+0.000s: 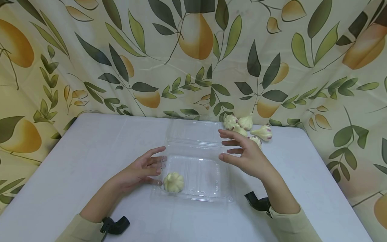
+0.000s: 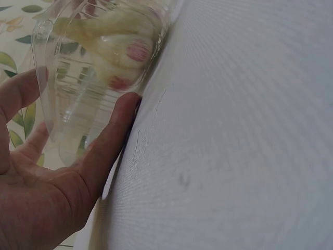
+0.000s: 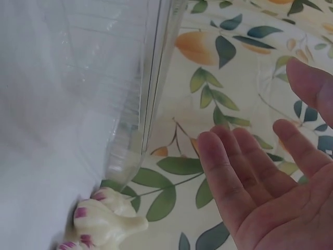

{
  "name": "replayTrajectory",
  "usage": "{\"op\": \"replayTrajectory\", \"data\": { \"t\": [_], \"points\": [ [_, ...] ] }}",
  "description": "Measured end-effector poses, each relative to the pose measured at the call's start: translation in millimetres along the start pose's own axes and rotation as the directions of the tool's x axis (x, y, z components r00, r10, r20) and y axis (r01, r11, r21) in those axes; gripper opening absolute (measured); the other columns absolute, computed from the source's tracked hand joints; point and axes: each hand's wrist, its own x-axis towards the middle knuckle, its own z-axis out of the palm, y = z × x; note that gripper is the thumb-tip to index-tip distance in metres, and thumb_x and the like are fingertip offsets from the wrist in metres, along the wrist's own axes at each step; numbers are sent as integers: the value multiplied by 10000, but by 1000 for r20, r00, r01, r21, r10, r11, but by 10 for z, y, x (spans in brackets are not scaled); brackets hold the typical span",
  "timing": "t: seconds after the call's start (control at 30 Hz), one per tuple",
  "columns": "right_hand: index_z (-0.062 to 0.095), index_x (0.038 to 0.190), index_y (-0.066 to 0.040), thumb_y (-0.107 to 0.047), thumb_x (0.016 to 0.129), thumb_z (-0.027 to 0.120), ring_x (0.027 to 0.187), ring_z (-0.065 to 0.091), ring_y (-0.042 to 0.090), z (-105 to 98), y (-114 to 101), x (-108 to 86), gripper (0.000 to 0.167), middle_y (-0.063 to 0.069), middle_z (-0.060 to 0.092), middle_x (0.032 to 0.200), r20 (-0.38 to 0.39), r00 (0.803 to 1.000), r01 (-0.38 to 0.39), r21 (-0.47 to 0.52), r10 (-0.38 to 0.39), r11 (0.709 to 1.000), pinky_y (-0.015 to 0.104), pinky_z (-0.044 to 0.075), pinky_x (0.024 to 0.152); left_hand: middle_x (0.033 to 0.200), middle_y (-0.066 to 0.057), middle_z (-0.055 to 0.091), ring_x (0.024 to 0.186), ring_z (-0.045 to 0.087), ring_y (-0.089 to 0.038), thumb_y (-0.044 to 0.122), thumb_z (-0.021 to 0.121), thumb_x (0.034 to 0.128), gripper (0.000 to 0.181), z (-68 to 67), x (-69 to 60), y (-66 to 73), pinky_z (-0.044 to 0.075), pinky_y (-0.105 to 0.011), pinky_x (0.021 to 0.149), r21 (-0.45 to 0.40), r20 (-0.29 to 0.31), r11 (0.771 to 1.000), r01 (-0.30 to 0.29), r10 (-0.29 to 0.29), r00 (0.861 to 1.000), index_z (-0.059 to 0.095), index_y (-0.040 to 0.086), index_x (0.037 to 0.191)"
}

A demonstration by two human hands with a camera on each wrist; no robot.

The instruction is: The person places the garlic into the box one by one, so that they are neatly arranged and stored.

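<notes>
A clear plastic clamshell box (image 1: 203, 197) lies on the table with its lid (image 1: 195, 131) folded back. One garlic bulb (image 1: 173, 182) sits in its front left corner, also visible through the wall in the left wrist view as a pale bulb (image 2: 122, 49) with purple patches. My left hand (image 1: 142, 169) is at the box's left side, fingers extended and touching its edge. My right hand (image 1: 246, 153) is raised over the right side, fingers spread and nothing in them; the right wrist view shows its bare palm (image 3: 281, 208).
Several garlic bulbs (image 1: 245, 121) are piled at the back right, beside the lid. A white cloth covers the table (image 1: 99, 144). Behind it hangs a curtain (image 1: 181, 74) printed with fruit and leaves.
</notes>
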Motion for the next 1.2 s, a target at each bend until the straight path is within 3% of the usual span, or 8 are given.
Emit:
{"op": "replayTrajectory", "data": {
  "t": [0.57,1.2],
  "points": [
    [502,1450,-232,-202,845,815,1221,610,309,-48,80,35,682,67,567,1411,-21,999,-37,9,37,999,491,529,956,1628,-185,189,1481,203,-418,18,586,971,778,-29,9,-21,532,-530,923,18,3,1000,-11,11,1000,172,214,1599],
    [492,1460,-185,-156,854,803,1242,594,321,-167,105,18,682,73,538,1443,-55,998,-38,32,39,999,404,539,939,1628,-187,188,1484,191,-417,7,570,977,769,-25,12,-42,528,-538,929,6,14,1000,-21,21,1000,168,210,1599]
  ]
}}
